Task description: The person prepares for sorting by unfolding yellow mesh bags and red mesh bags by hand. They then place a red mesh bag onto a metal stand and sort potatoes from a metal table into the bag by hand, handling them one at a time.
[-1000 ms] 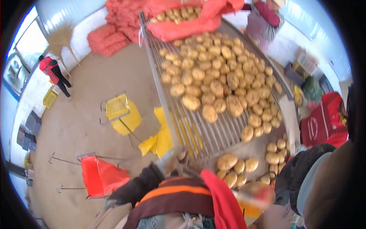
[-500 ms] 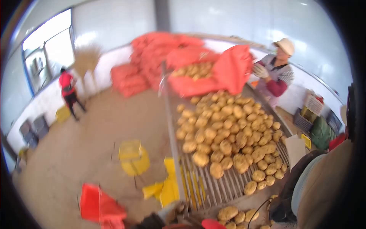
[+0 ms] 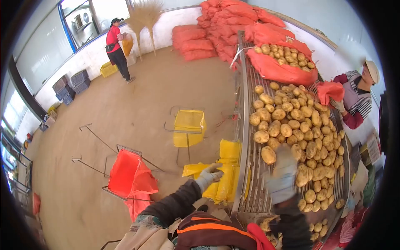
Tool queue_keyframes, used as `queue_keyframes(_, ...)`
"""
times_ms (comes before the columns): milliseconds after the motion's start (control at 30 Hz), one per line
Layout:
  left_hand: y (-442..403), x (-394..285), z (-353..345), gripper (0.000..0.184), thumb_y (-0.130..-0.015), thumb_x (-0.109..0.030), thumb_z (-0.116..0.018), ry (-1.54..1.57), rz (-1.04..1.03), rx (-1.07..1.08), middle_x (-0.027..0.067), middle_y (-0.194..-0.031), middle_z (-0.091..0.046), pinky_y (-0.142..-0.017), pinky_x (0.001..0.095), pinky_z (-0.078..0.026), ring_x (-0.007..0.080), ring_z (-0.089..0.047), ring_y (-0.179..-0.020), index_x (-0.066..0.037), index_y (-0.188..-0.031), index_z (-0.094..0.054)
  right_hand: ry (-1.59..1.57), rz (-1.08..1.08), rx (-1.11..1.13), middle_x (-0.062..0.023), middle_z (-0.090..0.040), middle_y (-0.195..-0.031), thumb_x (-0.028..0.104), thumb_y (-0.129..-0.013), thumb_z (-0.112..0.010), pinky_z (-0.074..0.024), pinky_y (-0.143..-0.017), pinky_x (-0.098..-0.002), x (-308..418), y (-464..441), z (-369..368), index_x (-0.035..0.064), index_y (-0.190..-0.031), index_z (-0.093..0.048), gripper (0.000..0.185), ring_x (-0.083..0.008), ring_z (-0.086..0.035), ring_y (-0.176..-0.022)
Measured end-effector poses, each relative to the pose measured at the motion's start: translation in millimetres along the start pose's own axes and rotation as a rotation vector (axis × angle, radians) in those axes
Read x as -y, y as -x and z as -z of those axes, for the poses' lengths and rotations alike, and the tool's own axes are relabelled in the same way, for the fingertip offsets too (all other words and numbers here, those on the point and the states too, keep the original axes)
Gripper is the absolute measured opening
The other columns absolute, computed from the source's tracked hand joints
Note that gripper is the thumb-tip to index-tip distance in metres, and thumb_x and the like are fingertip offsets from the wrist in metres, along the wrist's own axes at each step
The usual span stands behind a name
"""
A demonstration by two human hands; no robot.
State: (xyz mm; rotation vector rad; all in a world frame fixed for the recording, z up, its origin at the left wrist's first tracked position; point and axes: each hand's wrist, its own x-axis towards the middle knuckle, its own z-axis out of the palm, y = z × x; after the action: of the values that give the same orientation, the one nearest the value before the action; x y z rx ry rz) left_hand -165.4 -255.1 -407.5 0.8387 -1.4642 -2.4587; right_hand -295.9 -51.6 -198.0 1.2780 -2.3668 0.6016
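Note:
My left hand (image 3: 209, 176), in a pale work glove, hovers beside the left rail of the slatted sorting table (image 3: 256, 196). Its fingers are apart with nothing in them, above a pile of yellow mesh bags (image 3: 225, 177). My right hand (image 3: 284, 173), also gloved, reaches over the slats at the near left edge of the heap of potatoes (image 3: 293, 125). Motion smears its fingers, so I cannot make out their pose or whether they touch a potato. An opened red sack (image 3: 283, 71) spills potatoes at the table's far end.
Red and yellow bags hang on metal stands: a red bag (image 3: 129, 173) and a yellow bag (image 3: 188, 127). Full red sacks (image 3: 227, 21) are stacked behind. A co-worker (image 3: 358, 93) holds red cloth at the right; another person (image 3: 116, 48) stands far left near blue crates (image 3: 79, 81).
My view has swung left and down, bringing both my arms into sight. The co-worker at the right has shifted from the sack's raised flap to a smaller red piece beside the potatoes.

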Motion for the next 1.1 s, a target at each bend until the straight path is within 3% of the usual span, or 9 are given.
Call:
queue_keyframes(67, -36.0, 10.9, 52.2, 0.043, -0.079, -0.010, -0.063, -0.447, -0.298, -0.095, 0.0061, -0.095, -0.061, -0.075, 0.0284, -0.048, 0.0170, -0.058, -0.085, -0.012, -0.121, -0.052, 0.101, -0.064, 0.249, -0.0228, -0.031, -0.135, 0.042, -0.063, -0.072, -0.0232, -0.103, -0.0508, 4.2, 49.4, -89.6, 0.0000, -0.128, -0.039, 0.085, -0.0416, -0.030, -0.124)
queue_keyframes(133, -78.7, 26.5, 111.0, 0.050, -0.075, -0.012, -0.065, -0.681, -0.346, -0.265, 0.0117, -0.102, -0.060, -0.078, 0.0310, -0.048, 0.0237, -0.059, -0.091, -0.011, -0.123, -0.050, 0.075, -0.295, 0.558, -0.0236, -0.024, -0.139, 0.048, -0.065, -0.068, -0.0213, -0.104, -0.0512, 13.9, 79.6, -134.3, 0.0007, -0.131, -0.035, 0.087, -0.0415, -0.026, -0.126)
queue_keyframes(200, -91.2, 1.9, 142.8, 0.055, -0.074, -0.015, -0.067, -1.085, -0.387, -0.413, 0.0162, -0.117, -0.054, -0.082, 0.0359, -0.048, 0.0309, -0.058, -0.096, -0.012, -0.125, -0.047, 0.032, -0.444, 0.566, -0.0238, -0.025, -0.138, 0.044, -0.067, -0.068, -0.0223, -0.104, -0.0516, 10.5, 125.0, -181.8, 0.0003, -0.131, -0.033, 0.086, -0.0419, -0.028, -0.124)
queue_keyframes(267, -82.6, -58.3, 128.7, 0.060, -0.074, -0.014, -0.064, -1.370, -0.156, -0.461, 0.0146, -0.130, -0.045, -0.084, 0.0402, -0.047, 0.0353, -0.057, -0.099, -0.014, -0.130, -0.041, -0.007, -0.623, 0.586, -0.0240, -0.027, -0.137, 0.040, -0.068, -0.068, -0.0233, -0.103, -0.0519, 12.6, 141.9, -202.1, -0.0001, -0.132, -0.031, 0.084, -0.0422, -0.030, -0.123)
queue_keyframes(500, -176.2, -86.4, 173.8, 0.074, -0.074, -0.015, -0.062, -1.629, -0.019, -0.310, 0.0110, -0.148, -0.017, -0.090, 0.0415, -0.045, 0.0353, -0.053, -0.109, -0.021, -0.139, -0.029, 0.013, -0.768, 0.442, -0.0180, -0.034, -0.133, 0.023, -0.070, -0.066, -0.0277, -0.098, -0.0512, 29.4, 125.7, -205.0, -0.0014, -0.125, -0.036, 0.067, -0.0398, -0.036, -0.118)
queue_keyframes(600, -203.1, -92.6, 175.3, 0.062, -0.076, -0.014, -0.060, -1.727, 0.131, -0.244, 0.0110, -0.148, -0.019, -0.091, 0.0421, -0.044, 0.0356, -0.053, -0.111, -0.019, -0.133, -0.038, -0.041, -0.750, 0.402, -0.0159, -0.036, -0.132, 0.021, -0.070, -0.066, -0.0277, -0.098, -0.0502, 30.2, 126.2, -202.6, -0.0002, -0.124, -0.037, 0.065, -0.0385, -0.036, -0.117)
queue_keyframes(767, -240.7, -84.7, 181.4, 0.035, -0.081, -0.025, -0.053, -1.872, 0.212, -0.286, 0.0244, -0.130, -0.044, -0.087, 0.0419, -0.046, 0.0366, -0.056, -0.105, -0.011, -0.112, -0.059, -0.029, -0.727, 0.382, -0.0153, -0.038, -0.130, 0.020, -0.069, -0.067, -0.0280, -0.099, -0.0483, 31.6, 119.9, -201.3, -0.0002, -0.123, -0.039, 0.065, -0.0363, -0.037, -0.117)
queue_keyframes(867, -240.1, -89.3, 177.7, 0.036, -0.088, -0.021, -0.044, -1.970, 0.227, -0.195, 0.0200, -0.120, -0.054, -0.086, 0.0390, -0.048, 0.0332, -0.057, -0.105, -0.009, -0.120, -0.056, -0.045, -0.727, 0.389, -0.0147, -0.039, -0.129, 0.022, -0.069, -0.067, -0.0281, -0.099, -0.0482, 30.5, 118.0, -200.0, -0.0003, -0.123, -0.039, 0.065, -0.0351, -0.038, -0.117)
queue_keyframes(1100, -210.2, -73.6, 200.4, 0.027, -0.083, -0.021, -0.050, -2.113, 0.001, 0.013, 0.0168, -0.100, -0.064, -0.080, 0.0385, -0.049, 0.0311, -0.062, -0.094, -0.008, -0.100, -0.067, -0.035, -0.722, 0.374, -0.0156, -0.040, -0.129, 0.032, -0.070, -0.068, -0.0287, -0.096, -0.0490, 27.9, 123.2, -203.5, 0.0002, -0.121, -0.041, 0.066, -0.0353, -0.039, -0.116)
